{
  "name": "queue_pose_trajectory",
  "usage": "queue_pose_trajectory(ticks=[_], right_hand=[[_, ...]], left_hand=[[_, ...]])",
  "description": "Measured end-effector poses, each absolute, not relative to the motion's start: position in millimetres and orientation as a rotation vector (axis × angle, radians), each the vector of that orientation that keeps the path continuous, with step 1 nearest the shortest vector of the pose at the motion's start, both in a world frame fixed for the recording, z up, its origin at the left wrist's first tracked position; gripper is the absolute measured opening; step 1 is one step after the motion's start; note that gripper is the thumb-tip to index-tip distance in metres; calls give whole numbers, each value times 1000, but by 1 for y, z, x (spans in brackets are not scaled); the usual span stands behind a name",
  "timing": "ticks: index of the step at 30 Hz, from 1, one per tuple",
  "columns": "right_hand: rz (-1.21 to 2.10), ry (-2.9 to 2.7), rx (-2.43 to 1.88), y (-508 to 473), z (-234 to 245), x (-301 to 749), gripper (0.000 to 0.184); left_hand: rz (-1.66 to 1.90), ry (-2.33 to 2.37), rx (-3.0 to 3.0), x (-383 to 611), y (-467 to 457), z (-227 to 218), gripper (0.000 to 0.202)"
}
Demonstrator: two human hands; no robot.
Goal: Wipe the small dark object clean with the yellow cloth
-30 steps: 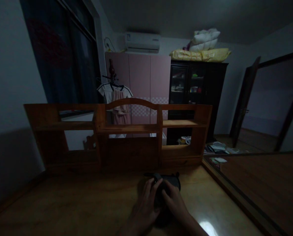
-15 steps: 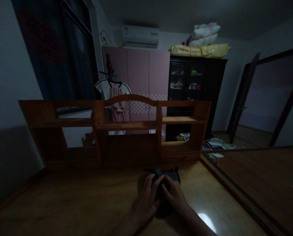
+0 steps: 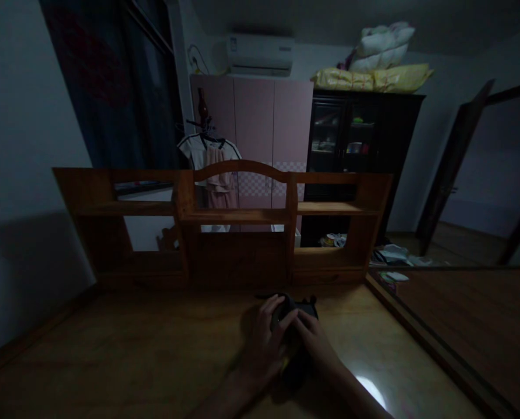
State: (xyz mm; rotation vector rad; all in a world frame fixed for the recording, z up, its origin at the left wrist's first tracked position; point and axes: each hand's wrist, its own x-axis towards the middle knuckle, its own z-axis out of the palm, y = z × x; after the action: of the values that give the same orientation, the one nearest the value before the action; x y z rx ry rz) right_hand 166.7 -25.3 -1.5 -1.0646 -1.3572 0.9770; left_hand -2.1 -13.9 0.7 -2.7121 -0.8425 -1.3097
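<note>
A small black bag-like thing [image 3: 307, 308] with a strap or flap lies on the wooden desktop [image 3: 163, 349]; dim light hides its exact kind. My left hand [image 3: 266, 343] grips its left side, fingers curled over the top edge. From the right, my right hand [image 3: 315, 340] pinches it near the middle, fingertips close to those of the left. Between my wrists hangs the dark lower part [image 3: 295, 369], with a bit of yellow showing beside my left palm. The hands cover most of the middle.
A wooden shelf unit [image 3: 237, 216] stands along the desk's far edge. Behind it are hanging clothes [image 3: 218, 174], a pink wardrobe [image 3: 253, 116] and a black cabinet [image 3: 373, 134]. On the right, a raised wooden edge [image 3: 417, 331] borders the desktop. A bright reflection lies beside my right forearm.
The view has shifted slightly, so the room sits farther right. My hands have turned a little on the black thing, and a yellow bit now shows under my left hand.
</note>
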Motion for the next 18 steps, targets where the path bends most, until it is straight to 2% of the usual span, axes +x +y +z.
queue_pose_trajectory(ticks=[3,5,14,18], right_hand=[[1124,-1289,-1029,-24,-9,171,43],[1098,-1329,-1011,-24,-13,173,44],[499,-1594,-1115,-30,-12,174,44],[383,-1650,-1155,-31,-8,176,33]], left_hand=[[-1293,-839,-2739,-1,-14,2,77],[-1273,-797,-2758,1,-14,1,79],[-1179,-764,-2840,4,-18,4,91],[-1181,-848,-2945,5,-21,9,97]])
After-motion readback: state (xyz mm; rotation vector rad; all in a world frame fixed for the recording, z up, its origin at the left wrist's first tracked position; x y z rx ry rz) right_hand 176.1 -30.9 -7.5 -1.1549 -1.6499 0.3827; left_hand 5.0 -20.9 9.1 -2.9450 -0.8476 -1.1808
